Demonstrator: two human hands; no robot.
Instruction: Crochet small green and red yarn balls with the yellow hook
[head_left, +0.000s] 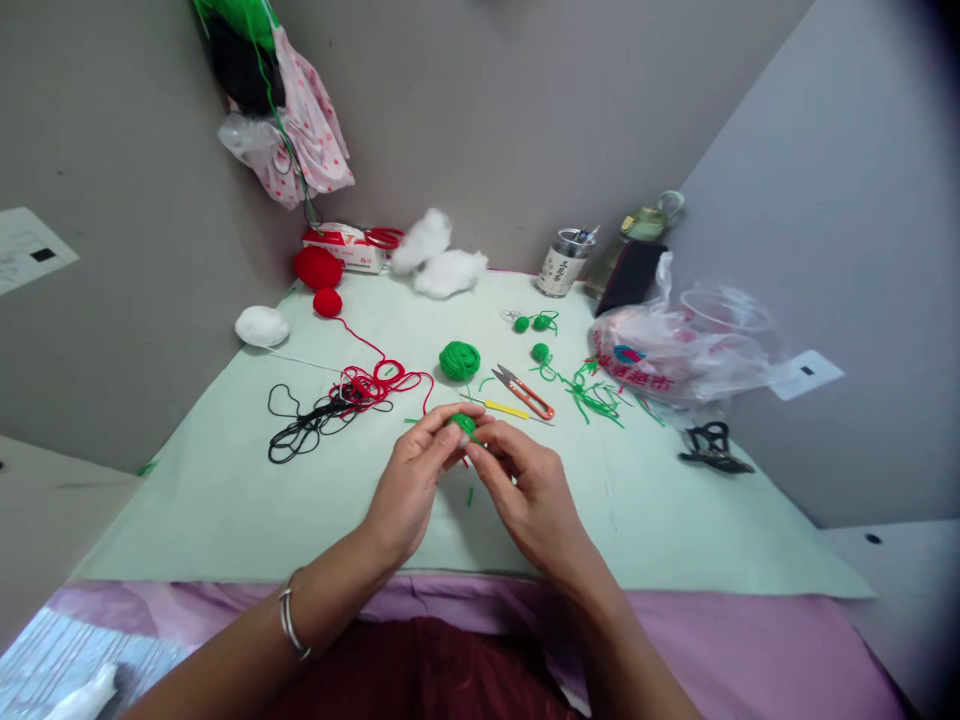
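Observation:
Between my two hands is a small green crocheted piece, partly covered by fingers. My left hand is closed on it from the left, while my right hand pinches at its right side. Whether a bit of white shows under the green piece is hard to make out. Just beyond the fingers lie a crochet hook with a yellow grip and orange-handled thread snips. A ball of green yarn sits farther back.
Tangled black cord and red yarn lie left, near a white yarn ball. Green scraps and small green balls lie right. Behind are white stuffing, a pen can and a plastic bag; a black clip lies right.

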